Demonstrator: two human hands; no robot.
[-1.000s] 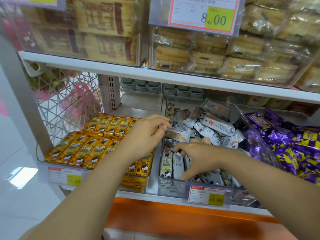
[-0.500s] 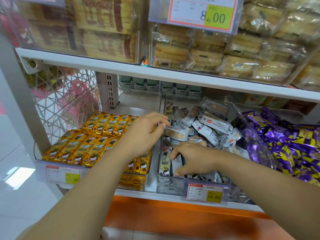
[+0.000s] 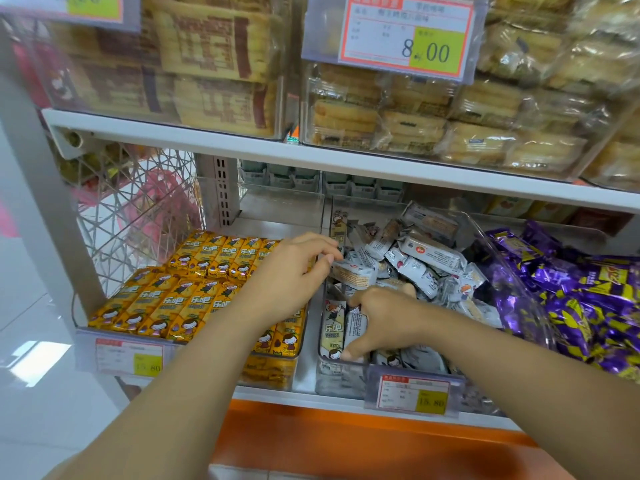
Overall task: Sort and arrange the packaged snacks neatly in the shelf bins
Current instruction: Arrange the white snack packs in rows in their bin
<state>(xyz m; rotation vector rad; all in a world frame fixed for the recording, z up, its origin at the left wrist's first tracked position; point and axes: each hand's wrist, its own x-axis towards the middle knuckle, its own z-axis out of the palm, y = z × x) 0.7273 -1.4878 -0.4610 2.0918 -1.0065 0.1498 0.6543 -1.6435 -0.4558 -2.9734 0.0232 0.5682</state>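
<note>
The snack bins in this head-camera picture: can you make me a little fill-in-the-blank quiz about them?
1. The wrapped snacks at the far right are ____ in colour.
2. The right hand grips upright packets at the front of the ____ bin.
3. The left hand pinches a packet whose wrapper is mostly ____.
4. The big price tag on the upper shelf reads ____.
Missing words: purple; middle; white; 8.00
</note>
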